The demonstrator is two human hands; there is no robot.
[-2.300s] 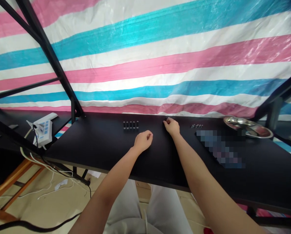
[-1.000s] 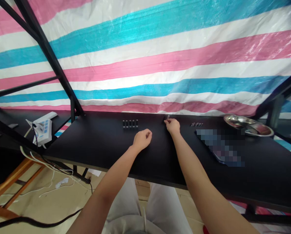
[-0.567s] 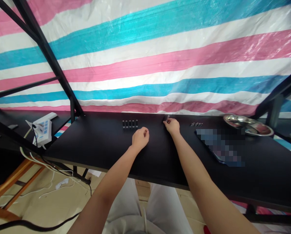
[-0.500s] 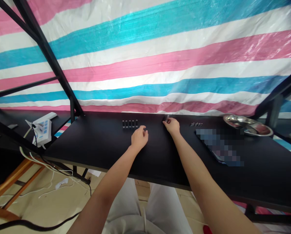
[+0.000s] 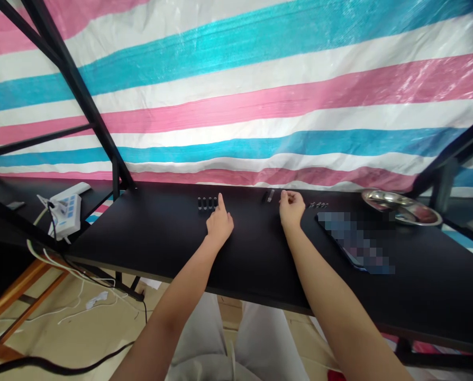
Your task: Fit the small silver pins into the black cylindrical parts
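Note:
My left hand [image 5: 219, 225] has its index finger stretched out over the right end of a row of small black cylinders [image 5: 207, 203] with pale ends. The other fingers are loosely bent, and nothing shows in them. My right hand [image 5: 292, 209] hovers near the back of the table, fingers half curled with a gap between thumb and fingers. To its left lie a small clear tube [image 5: 270, 196] and a thin black piece [image 5: 264, 196], both apart from the hand. Several tiny silvery parts [image 5: 318, 205] lie just to its right.
A phone-like slab [image 5: 355, 242], partly blurred out, lies on the black table [image 5: 252, 254]. Behind it, at the right, sits a shiny metal dish [image 5: 423, 217]. A white power strip [image 5: 66, 214] with cables is at the left. Black metal posts [image 5: 83, 100] and striped sheeting [image 5: 236, 114] stand behind.
My right hand has let go of the clear tube and moved right, leaving it on the table. My left hand has shifted left, its index finger now straight over the row's end.

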